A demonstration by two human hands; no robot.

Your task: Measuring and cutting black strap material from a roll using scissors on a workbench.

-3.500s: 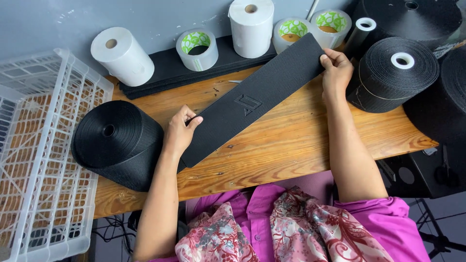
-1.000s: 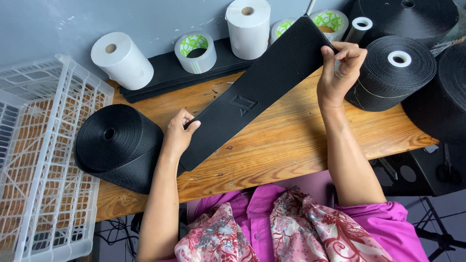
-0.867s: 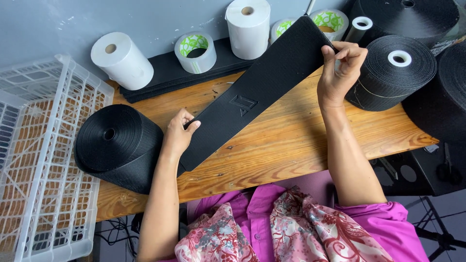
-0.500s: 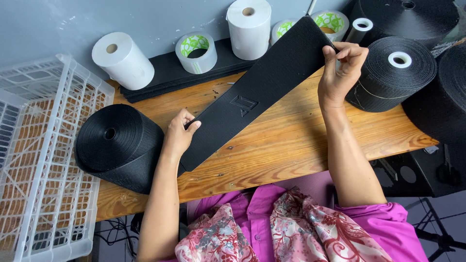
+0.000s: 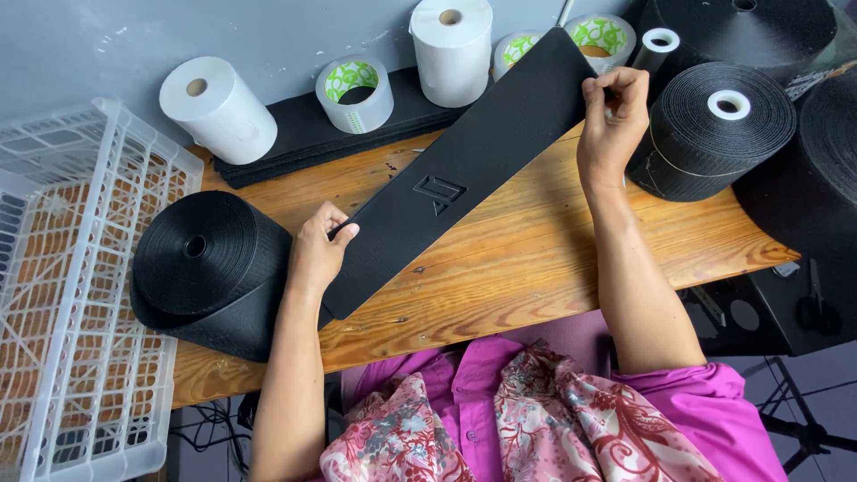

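Note:
A long black foam strip [image 5: 464, 170] with an embossed angular mark lies slantwise across the wooden table [image 5: 536, 268]. My left hand [image 5: 320, 250] pinches its near left edge, beside a big roll of black webbing [image 5: 210, 268]. My right hand [image 5: 611, 116] grips the strip's far right corner, lifted a little off the table, next to another black roll [image 5: 714, 129].
A white plastic crate [image 5: 71, 295] stands at the left. Along the back wall are two white paper rolls [image 5: 217, 107] [image 5: 452, 49], several clear tape rolls with green cores [image 5: 355, 92], a flat black pad [image 5: 312, 143] and more large black rolls [image 5: 817, 170] at the right.
My right hand has lifted the strip's far end off the table and shifted its grip onto the corner. My left hand has stayed in place.

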